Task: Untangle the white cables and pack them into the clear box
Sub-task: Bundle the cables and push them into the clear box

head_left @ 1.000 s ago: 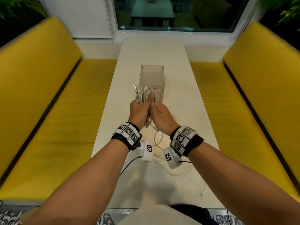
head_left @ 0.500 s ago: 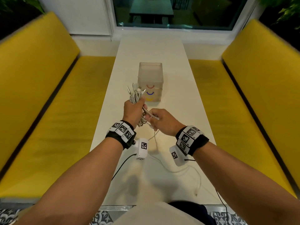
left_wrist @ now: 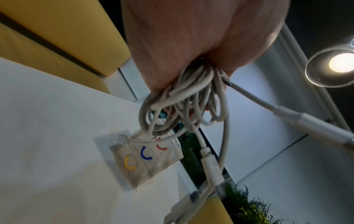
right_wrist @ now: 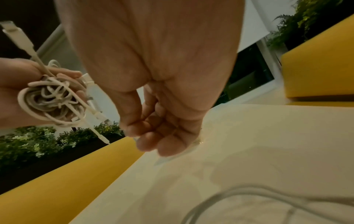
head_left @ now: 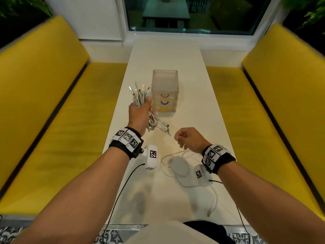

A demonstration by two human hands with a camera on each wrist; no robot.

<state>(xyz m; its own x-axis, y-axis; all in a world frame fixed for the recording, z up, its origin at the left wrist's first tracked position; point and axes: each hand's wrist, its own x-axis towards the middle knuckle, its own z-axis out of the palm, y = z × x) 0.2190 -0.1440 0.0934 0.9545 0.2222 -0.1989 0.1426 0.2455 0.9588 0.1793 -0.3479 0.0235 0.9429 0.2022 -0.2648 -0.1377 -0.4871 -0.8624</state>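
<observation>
White cables [head_left: 140, 99] bunched in left hand [head_left: 139, 115], beside clear box [head_left: 165, 85].

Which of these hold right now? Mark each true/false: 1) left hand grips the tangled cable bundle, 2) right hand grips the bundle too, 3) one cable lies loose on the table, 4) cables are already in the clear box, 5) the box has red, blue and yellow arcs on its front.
1) True: the left hand grips the cable bundle.
2) False: the right hand is curled, apart from the bundle, holding nothing visible.
3) True: a loose cable lies on the table near the right wrist.
4) False: the clear box shows no cables inside.
5) True.
</observation>
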